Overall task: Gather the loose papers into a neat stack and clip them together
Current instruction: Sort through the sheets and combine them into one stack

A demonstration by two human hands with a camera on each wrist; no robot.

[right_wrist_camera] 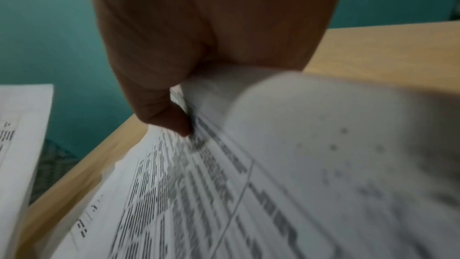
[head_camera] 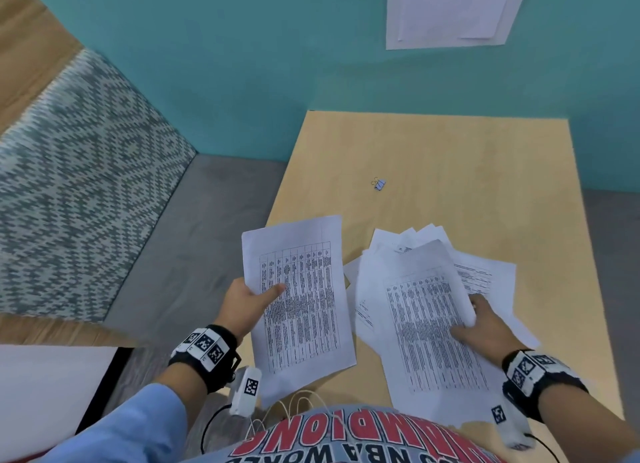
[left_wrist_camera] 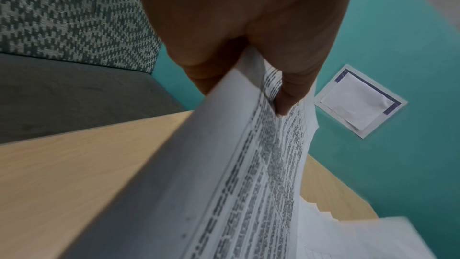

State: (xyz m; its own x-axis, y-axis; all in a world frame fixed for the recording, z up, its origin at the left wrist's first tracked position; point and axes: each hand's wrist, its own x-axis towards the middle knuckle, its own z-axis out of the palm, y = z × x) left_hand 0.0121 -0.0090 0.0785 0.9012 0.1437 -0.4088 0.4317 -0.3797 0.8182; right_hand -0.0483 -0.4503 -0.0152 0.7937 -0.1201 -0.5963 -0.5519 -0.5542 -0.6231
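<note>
I see my left hand (head_camera: 247, 301) pinching one printed sheet (head_camera: 298, 296) by its edge, lifted just left of the loose pile (head_camera: 412, 254) on the worktop (head_camera: 450, 157). My right hand (head_camera: 485, 327) grips the pile's top sheet (head_camera: 429, 317), curling its edge. The binder clip (head_camera: 379, 184) lies beyond the pile, well apart.
</note>
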